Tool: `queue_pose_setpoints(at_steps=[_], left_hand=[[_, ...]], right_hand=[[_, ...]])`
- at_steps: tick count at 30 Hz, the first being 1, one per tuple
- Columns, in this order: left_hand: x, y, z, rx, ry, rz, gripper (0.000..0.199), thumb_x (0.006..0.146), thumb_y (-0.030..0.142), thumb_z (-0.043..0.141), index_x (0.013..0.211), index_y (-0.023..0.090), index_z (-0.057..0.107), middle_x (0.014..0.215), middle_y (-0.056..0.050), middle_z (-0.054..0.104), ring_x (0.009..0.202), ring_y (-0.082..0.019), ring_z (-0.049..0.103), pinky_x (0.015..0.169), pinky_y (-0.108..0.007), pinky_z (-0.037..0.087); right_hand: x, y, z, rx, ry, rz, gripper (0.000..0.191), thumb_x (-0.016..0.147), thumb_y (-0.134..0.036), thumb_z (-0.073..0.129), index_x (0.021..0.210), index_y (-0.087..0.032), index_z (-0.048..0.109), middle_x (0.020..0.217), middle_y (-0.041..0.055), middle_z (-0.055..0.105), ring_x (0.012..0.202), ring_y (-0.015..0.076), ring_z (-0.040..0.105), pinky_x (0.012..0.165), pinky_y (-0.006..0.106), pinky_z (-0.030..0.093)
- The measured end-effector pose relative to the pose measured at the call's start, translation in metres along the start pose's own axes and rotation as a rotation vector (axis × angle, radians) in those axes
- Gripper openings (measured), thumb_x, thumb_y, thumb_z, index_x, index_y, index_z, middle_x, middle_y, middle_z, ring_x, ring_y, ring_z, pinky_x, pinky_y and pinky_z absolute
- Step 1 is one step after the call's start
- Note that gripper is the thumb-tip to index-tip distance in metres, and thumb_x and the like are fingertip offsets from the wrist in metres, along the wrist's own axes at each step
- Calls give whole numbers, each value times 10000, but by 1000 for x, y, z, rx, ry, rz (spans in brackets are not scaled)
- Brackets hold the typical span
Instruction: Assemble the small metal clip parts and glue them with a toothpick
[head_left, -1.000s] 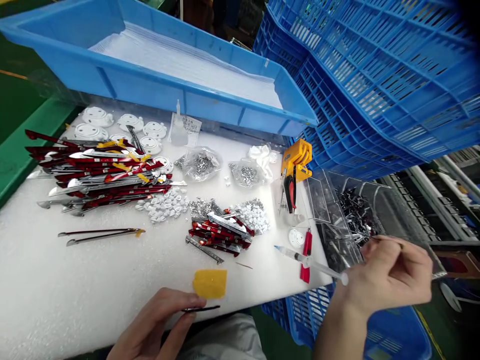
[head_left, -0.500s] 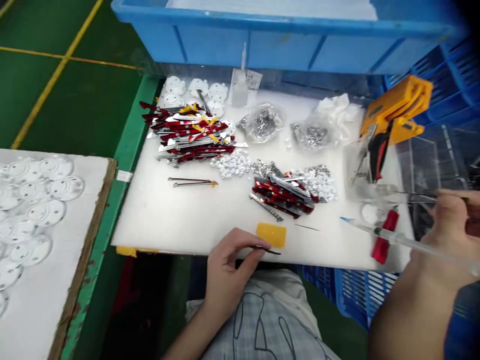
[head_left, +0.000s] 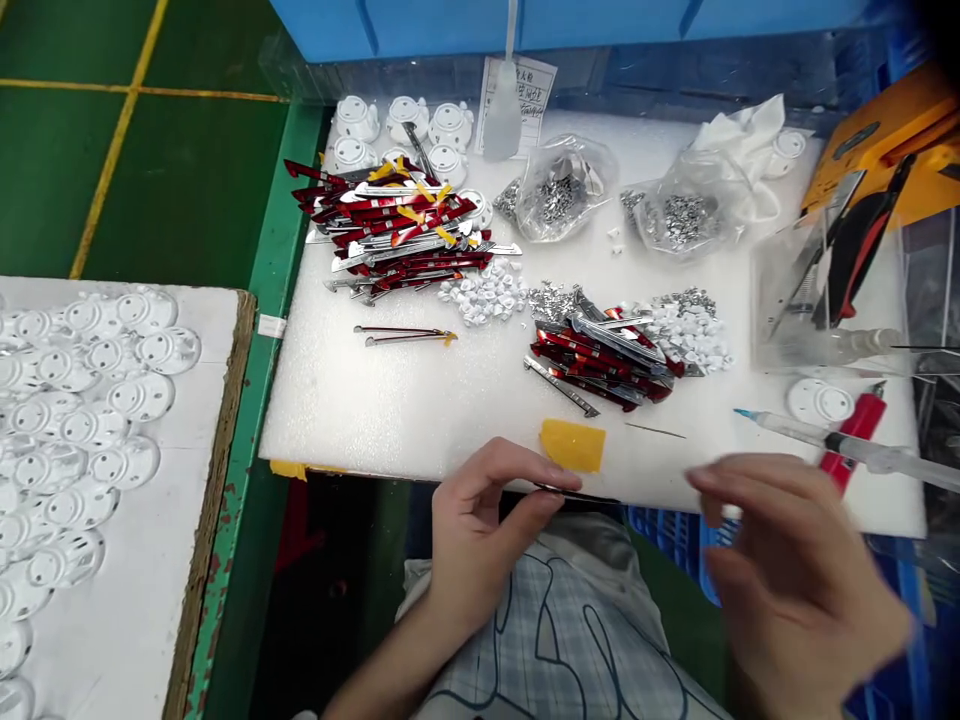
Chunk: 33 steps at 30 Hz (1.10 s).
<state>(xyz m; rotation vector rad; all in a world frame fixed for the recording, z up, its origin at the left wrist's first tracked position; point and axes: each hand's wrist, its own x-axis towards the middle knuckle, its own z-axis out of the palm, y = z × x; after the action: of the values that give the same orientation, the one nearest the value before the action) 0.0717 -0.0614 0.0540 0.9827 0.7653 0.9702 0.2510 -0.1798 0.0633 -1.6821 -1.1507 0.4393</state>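
My left hand (head_left: 499, 530) pinches a thin dark strip (head_left: 592, 497) between thumb and forefinger at the front edge of the white foam work surface (head_left: 360, 420). A yellow pad (head_left: 574, 446) lies just beyond those fingertips. My right hand (head_left: 806, 575), slightly blurred, hovers at the right front, thumb and fingers apart and nothing visible in them. Near it are a syringe with a blue tip (head_left: 862, 447), a red-handled tool (head_left: 855, 432) and a thin needle-like pin (head_left: 655, 430). A pile of red and silver strips (head_left: 600, 360) lies beyond the pad.
A larger pile of red and silver strips (head_left: 397, 225) sits at the back left beside small white parts (head_left: 487, 292). Behind stand bags of metal bits (head_left: 562, 195) and a squeeze bottle (head_left: 502, 115). A clear box (head_left: 780, 300) holds pliers (head_left: 862, 250). White round parts (head_left: 135, 395) cover the left board.
My right hand has left the thin tool by the clear box and swung left and toward me. The left hand keeps its pinch on the strip. The view has shifted.
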Motion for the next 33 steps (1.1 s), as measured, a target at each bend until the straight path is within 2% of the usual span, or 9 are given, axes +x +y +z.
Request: queue_pose_setpoints(at_steps=[3,7,13,20,24,27,33], left_hand=[[-3,5,3,-45,-19,-16,12,950,266,834,955,262,845,888,-16,832,842,-150,789,818,-240,645],[-5,9,4,-73,-52,-10,25,963,270,821,981,281,835,902,-6,828,849,-147,776,819,-249,641],[-5,17,6,52,-52,59,111,972,334,807,921,235,810,870,-43,823,807,-187,783,754,-294,656],[-8,20,5,66,-66,69,74,988,318,788,964,252,812,893,-38,819,825,-181,776,762,-293,653],[-7,16,1,49,-30,79,55,969,298,813,952,246,814,883,-38,817,830,-180,780,764,-283,653],[-4,11,-4,64,-11,80,38,947,265,838,932,238,816,851,-27,811,806,-158,774,758,-241,641],[-4,2,-11,181,-23,30,71,948,262,828,892,222,811,833,-35,812,787,-168,771,743,-243,624]], right_hand=[[14,-12,18,67,-162,-77,374,904,-171,807,1260,-248,722,1079,75,728,959,244,646,686,361,528],[24,-21,29,101,-243,-141,275,914,-54,727,1122,-233,728,924,32,737,851,199,674,711,343,561],[25,-24,31,115,-254,-132,255,923,-45,687,1070,-250,729,853,38,744,801,217,678,651,353,553],[24,-24,34,178,-264,-114,261,907,-38,686,1059,-246,729,851,36,744,815,220,684,673,351,554],[22,-23,34,261,-288,17,190,921,-96,729,1036,-247,725,843,27,713,776,204,664,653,330,547],[23,-26,34,323,-207,94,183,917,-80,739,982,-250,713,797,8,679,744,180,618,634,300,516],[36,-38,41,380,-191,61,158,916,-98,735,949,-248,697,771,0,682,699,166,598,607,289,496]])
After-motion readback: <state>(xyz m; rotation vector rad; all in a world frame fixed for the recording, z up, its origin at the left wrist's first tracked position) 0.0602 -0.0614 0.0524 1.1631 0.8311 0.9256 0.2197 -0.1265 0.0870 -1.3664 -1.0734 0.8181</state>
